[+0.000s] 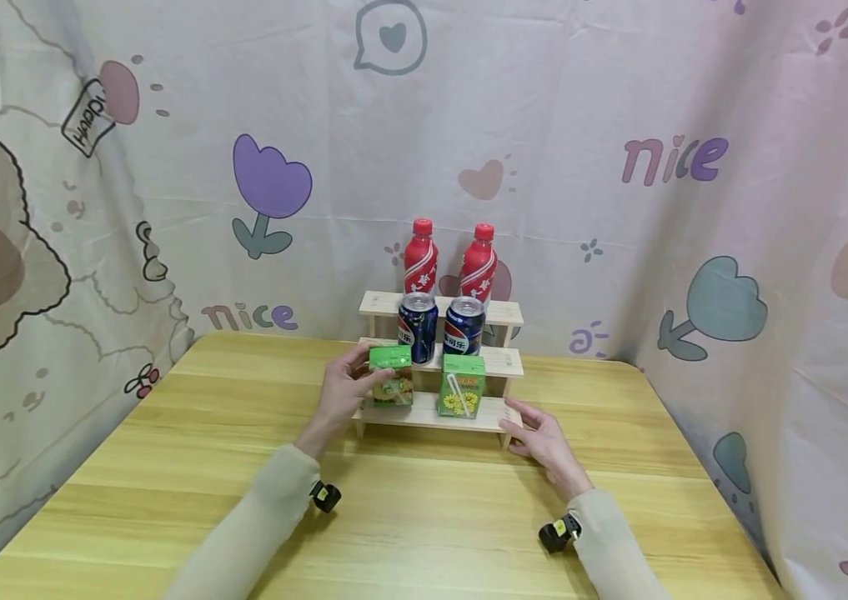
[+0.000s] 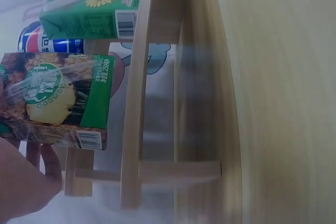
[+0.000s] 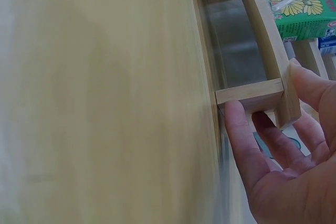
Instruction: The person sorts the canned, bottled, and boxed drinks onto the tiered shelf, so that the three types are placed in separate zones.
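My left hand (image 1: pixel 343 389) holds a green juice box with a pineapple picture (image 2: pixel 50 95) between thumb and fingers. In the left wrist view a narrow gap shows between this box and the bottom step of a three-tier wooden shelf (image 1: pixel 424 414). My right hand (image 1: pixel 541 439) grips the right end of that bottom step, thumb on the board, fingers around its end and leg (image 3: pixel 252 90). A second green juice box with yellow flowers and a straw (image 1: pixel 461 387) stands on the right half of the bottom step.
Two dark blue soda cans (image 1: pixel 418 325) stand on the middle step, and two red bottles (image 1: pixel 421 258) on the top one. The shelf is on a wood-grain table (image 1: pixel 424 517). A printed curtain (image 1: pixel 544 100) hangs behind the table and at both sides.
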Demonstrator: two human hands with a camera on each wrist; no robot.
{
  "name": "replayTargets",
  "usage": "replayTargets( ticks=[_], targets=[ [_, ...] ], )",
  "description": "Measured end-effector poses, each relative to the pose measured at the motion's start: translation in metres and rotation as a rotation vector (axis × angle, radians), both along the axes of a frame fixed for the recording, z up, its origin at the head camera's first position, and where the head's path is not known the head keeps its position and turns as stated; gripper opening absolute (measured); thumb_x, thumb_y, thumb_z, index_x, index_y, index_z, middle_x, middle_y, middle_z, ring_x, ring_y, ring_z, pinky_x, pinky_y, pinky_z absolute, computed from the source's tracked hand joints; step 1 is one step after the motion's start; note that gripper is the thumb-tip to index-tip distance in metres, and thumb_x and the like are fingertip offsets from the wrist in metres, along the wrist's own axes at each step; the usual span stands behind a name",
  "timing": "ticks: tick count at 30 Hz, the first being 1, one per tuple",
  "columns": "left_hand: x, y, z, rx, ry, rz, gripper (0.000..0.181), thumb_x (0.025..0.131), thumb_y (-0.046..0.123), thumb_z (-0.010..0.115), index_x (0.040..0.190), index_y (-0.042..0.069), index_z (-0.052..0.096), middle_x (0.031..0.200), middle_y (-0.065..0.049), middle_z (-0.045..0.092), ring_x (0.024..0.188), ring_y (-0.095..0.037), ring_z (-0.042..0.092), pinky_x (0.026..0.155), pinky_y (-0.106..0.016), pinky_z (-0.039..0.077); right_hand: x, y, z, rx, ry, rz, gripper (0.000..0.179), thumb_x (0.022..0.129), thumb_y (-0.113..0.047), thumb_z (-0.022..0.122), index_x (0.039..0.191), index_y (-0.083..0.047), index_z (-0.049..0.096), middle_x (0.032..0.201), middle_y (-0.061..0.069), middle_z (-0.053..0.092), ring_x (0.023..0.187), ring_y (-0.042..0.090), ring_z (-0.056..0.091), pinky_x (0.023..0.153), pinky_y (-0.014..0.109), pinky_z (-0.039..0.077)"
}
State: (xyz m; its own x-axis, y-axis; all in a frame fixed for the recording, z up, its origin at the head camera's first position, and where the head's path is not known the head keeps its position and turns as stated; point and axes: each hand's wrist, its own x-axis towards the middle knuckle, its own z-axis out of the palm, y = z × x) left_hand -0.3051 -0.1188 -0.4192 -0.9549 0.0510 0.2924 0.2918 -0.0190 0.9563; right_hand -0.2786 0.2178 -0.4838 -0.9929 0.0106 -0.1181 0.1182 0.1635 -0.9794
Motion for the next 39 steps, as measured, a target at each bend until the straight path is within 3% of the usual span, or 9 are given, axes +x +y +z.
replayTargets(
  ticks=[11,18,24,31,39],
  targets=[
    [-0.004,0.015,-0.002,-0.094,-0.032,-0.004,0.053,0.082,0.013,0.079,0.131,0.010,0.060,0.126,-0.014,0.066,0.102,-0.019,0.065,0.085,-0.025,0.055,-0.001,0.000,0.002,-0.013,0.007,0.009,0.057,0.090,-0.016,0.072,0.143,-0.013,0.051,0.147,0.024,0.045,0.108,0.024,0.065,0.083,0.038,0.058],
    [-0.007,0.025,-0.005,-0.085,-0.034,-0.012,0.052,0.081,0.013,0.080,0.130,0.012,0.061,0.123,-0.013,0.067,0.100,-0.019,0.065,0.084,-0.028,0.055,0.002,0.002,0.002,-0.004,0.001,0.004,0.058,0.089,-0.018,0.073,0.143,-0.014,0.051,0.151,0.025,0.039,0.114,0.027,0.062,0.082,0.035,0.059],
    [-0.010,0.025,-0.003,-0.131,-0.054,-0.026,0.051,0.082,0.014,0.079,0.130,0.013,0.062,0.125,-0.012,0.067,0.099,-0.018,0.064,0.085,-0.029,0.054,0.004,0.003,0.002,-0.003,0.005,0.013,0.061,0.087,-0.024,0.075,0.143,-0.016,0.052,0.153,0.027,0.034,0.118,0.029,0.061,0.081,0.033,0.059],
    [-0.018,0.024,-0.001,-0.157,-0.085,-0.084,0.049,0.085,0.011,0.077,0.131,0.009,0.060,0.130,-0.013,0.064,0.104,-0.020,0.064,0.092,-0.035,0.054,0.003,0.005,-0.002,-0.020,0.025,0.028,0.064,0.085,-0.030,0.077,0.142,-0.017,0.053,0.151,0.029,0.035,0.111,0.024,0.064,0.079,0.030,0.059],
    [-0.020,0.022,-0.005,-0.181,-0.034,-0.074,0.047,0.086,0.019,0.077,0.130,0.012,0.062,0.127,-0.012,0.064,0.106,-0.020,0.063,0.095,-0.036,0.053,0.002,0.004,-0.002,-0.018,0.014,0.029,0.065,0.086,-0.027,0.077,0.143,-0.015,0.051,0.153,0.029,0.032,0.118,0.028,0.060,0.081,0.032,0.058]
  ],
)
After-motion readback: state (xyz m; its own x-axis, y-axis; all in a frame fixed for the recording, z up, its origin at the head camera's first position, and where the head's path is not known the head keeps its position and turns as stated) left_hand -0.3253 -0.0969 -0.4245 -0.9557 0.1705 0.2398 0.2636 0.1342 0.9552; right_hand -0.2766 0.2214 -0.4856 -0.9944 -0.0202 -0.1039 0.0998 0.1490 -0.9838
